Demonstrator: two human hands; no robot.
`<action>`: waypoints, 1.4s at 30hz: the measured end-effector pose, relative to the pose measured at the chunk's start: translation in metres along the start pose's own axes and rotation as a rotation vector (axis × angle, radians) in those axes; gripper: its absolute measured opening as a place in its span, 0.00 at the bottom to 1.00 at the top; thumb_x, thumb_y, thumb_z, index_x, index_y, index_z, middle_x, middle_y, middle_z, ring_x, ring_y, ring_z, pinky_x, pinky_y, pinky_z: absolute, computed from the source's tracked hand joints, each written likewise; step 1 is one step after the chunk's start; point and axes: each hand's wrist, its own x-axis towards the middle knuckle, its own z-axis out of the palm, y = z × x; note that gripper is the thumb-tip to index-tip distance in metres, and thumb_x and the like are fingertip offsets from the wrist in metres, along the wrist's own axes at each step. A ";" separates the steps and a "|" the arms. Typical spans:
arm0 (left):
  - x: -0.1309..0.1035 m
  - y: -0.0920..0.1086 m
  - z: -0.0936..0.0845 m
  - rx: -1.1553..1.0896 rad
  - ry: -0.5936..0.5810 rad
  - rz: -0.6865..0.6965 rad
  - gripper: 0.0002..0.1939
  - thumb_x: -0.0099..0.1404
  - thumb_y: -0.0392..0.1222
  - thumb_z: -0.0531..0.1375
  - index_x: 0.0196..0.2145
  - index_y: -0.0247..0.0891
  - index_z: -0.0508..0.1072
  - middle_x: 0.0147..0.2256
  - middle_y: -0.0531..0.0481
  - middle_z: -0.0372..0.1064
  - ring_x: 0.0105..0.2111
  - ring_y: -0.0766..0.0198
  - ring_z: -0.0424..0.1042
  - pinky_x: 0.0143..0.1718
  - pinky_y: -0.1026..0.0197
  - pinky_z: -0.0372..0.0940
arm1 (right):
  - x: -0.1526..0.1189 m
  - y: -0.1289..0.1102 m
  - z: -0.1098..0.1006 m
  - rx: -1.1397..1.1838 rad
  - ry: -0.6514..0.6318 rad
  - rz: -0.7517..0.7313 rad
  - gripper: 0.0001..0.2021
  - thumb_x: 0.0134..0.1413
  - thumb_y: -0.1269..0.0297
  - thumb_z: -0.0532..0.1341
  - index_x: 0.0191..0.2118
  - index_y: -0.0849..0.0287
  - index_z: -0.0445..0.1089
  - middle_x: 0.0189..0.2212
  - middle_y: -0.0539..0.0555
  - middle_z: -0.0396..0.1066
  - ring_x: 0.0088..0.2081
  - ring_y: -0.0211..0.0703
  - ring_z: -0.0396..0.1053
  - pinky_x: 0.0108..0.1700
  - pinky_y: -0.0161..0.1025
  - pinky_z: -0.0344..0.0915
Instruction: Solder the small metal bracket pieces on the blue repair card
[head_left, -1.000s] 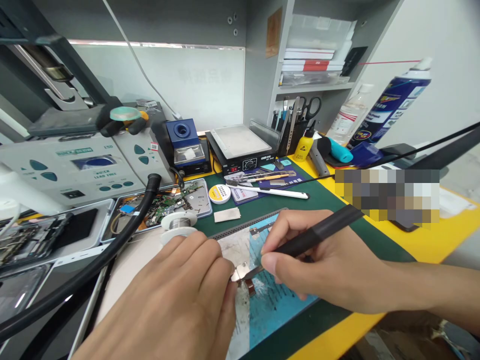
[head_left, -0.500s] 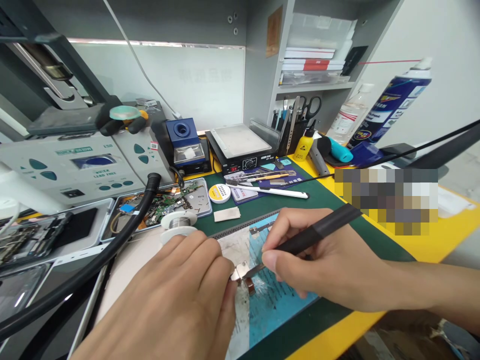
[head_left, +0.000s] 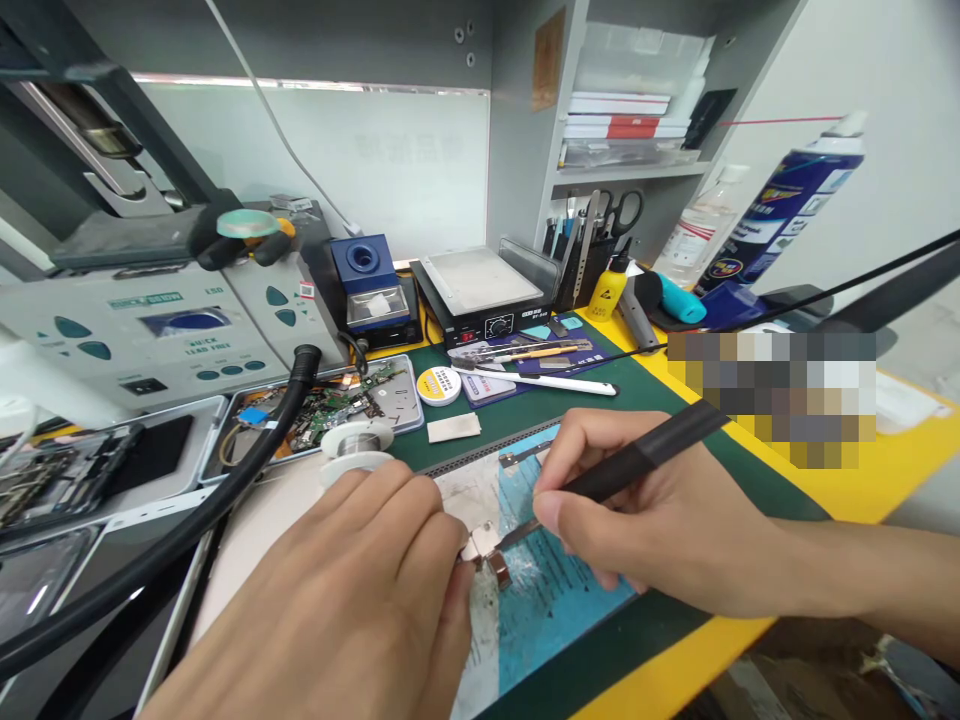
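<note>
My left hand (head_left: 352,580) is closed, pinching the near side of a small silver metal part with a brown flex cable (head_left: 481,545). The pinching fingertips are partly hidden behind the knuckles. In my right hand (head_left: 630,505) is a black pen-shaped tool with a thin dark blade (head_left: 634,455), gripped like a pencil. Its tip lies at the right edge of the silver part, touching it or very close. Beneath both hands is a worn white and blue work mat (head_left: 555,620). A small metal strip (head_left: 521,455) lies near the mat's far edge.
A solder spool (head_left: 358,445) stands just beyond my left hand. A black hose (head_left: 277,450) curves along the left, past a tray of circuit boards (head_left: 397,400). Farther back are a hot plate (head_left: 484,290), a white-handled brush (head_left: 547,382) and a yellow bottle (head_left: 609,290).
My right hand has shifted slightly right and up, drawing the blade tip back from over the silver part to its right edge. My left hand keeps its place.
</note>
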 end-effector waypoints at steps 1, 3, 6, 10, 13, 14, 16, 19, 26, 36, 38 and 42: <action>0.000 0.000 0.000 -0.003 -0.010 -0.004 0.11 0.70 0.38 0.53 0.28 0.42 0.67 0.28 0.51 0.66 0.31 0.55 0.64 0.34 0.51 0.56 | 0.000 0.000 0.000 0.004 0.002 0.001 0.08 0.47 0.70 0.67 0.27 0.55 0.66 0.14 0.43 0.62 0.14 0.31 0.59 0.14 0.27 0.56; -0.001 0.001 0.000 -0.007 -0.020 -0.008 0.11 0.70 0.38 0.54 0.29 0.42 0.68 0.28 0.51 0.66 0.31 0.55 0.64 0.34 0.51 0.56 | 0.000 0.000 0.000 0.013 0.007 0.000 0.08 0.47 0.70 0.66 0.27 0.55 0.66 0.14 0.42 0.62 0.14 0.31 0.59 0.14 0.27 0.56; -0.001 0.001 0.000 -0.017 -0.028 -0.004 0.11 0.70 0.38 0.54 0.29 0.42 0.68 0.29 0.51 0.66 0.31 0.56 0.63 0.34 0.51 0.56 | 0.001 0.000 0.000 0.031 0.004 -0.008 0.08 0.47 0.71 0.66 0.27 0.56 0.66 0.14 0.42 0.62 0.14 0.31 0.59 0.14 0.26 0.56; 0.002 0.001 -0.001 -0.028 -0.031 -0.011 0.11 0.70 0.37 0.53 0.29 0.42 0.68 0.28 0.52 0.65 0.30 0.56 0.62 0.33 0.51 0.56 | 0.000 0.000 -0.001 0.056 -0.004 0.000 0.09 0.46 0.73 0.67 0.27 0.56 0.66 0.14 0.42 0.62 0.15 0.30 0.59 0.15 0.26 0.56; 0.002 0.002 -0.002 -0.035 -0.039 -0.015 0.12 0.71 0.37 0.53 0.29 0.42 0.68 0.28 0.52 0.65 0.30 0.56 0.62 0.33 0.52 0.55 | 0.000 -0.001 -0.001 0.043 -0.002 0.027 0.08 0.46 0.73 0.67 0.27 0.56 0.66 0.15 0.42 0.63 0.15 0.30 0.59 0.15 0.26 0.57; 0.002 0.002 -0.001 -0.038 -0.038 -0.015 0.12 0.71 0.37 0.53 0.29 0.42 0.68 0.28 0.52 0.65 0.30 0.56 0.62 0.33 0.52 0.55 | -0.001 -0.001 0.000 0.038 0.002 0.032 0.08 0.47 0.73 0.67 0.27 0.56 0.66 0.15 0.42 0.63 0.15 0.31 0.59 0.15 0.26 0.57; 0.000 0.001 0.000 -0.041 -0.031 -0.019 0.12 0.71 0.37 0.53 0.29 0.42 0.68 0.28 0.52 0.64 0.30 0.56 0.62 0.33 0.52 0.55 | 0.000 -0.002 0.000 0.037 0.010 0.033 0.08 0.47 0.73 0.67 0.27 0.56 0.66 0.15 0.42 0.63 0.15 0.30 0.59 0.15 0.26 0.57; -0.001 0.000 0.001 -0.036 -0.036 -0.018 0.12 0.71 0.38 0.53 0.29 0.42 0.68 0.28 0.52 0.65 0.30 0.56 0.62 0.34 0.52 0.55 | 0.000 -0.002 -0.001 0.040 0.008 0.031 0.08 0.47 0.73 0.66 0.28 0.57 0.66 0.14 0.42 0.63 0.15 0.30 0.59 0.15 0.26 0.56; 0.001 0.001 -0.002 -0.042 -0.052 -0.016 0.12 0.72 0.38 0.53 0.29 0.42 0.68 0.28 0.52 0.65 0.31 0.56 0.62 0.34 0.52 0.53 | 0.001 0.000 -0.001 0.081 0.006 0.001 0.08 0.47 0.75 0.66 0.27 0.57 0.66 0.14 0.42 0.63 0.15 0.30 0.59 0.15 0.25 0.57; 0.000 0.000 0.001 -0.034 -0.042 -0.023 0.10 0.72 0.38 0.52 0.35 0.42 0.72 0.30 0.51 0.68 0.31 0.55 0.63 0.33 0.51 0.53 | 0.002 0.003 -0.001 0.091 0.007 -0.018 0.08 0.49 0.73 0.66 0.28 0.56 0.67 0.15 0.42 0.64 0.15 0.29 0.60 0.14 0.25 0.58; 0.000 0.000 0.002 -0.037 -0.036 -0.022 0.10 0.73 0.38 0.52 0.37 0.42 0.73 0.31 0.51 0.67 0.32 0.55 0.63 0.34 0.51 0.53 | 0.002 0.004 -0.001 0.088 0.011 -0.030 0.08 0.49 0.73 0.66 0.28 0.56 0.67 0.15 0.42 0.64 0.15 0.29 0.60 0.14 0.25 0.57; -0.001 0.001 0.001 -0.047 -0.049 -0.030 0.10 0.72 0.37 0.53 0.34 0.43 0.71 0.29 0.52 0.65 0.31 0.55 0.63 0.33 0.51 0.54 | 0.004 0.003 0.000 0.088 0.023 -0.022 0.08 0.48 0.73 0.66 0.27 0.55 0.67 0.14 0.42 0.64 0.14 0.30 0.59 0.14 0.25 0.57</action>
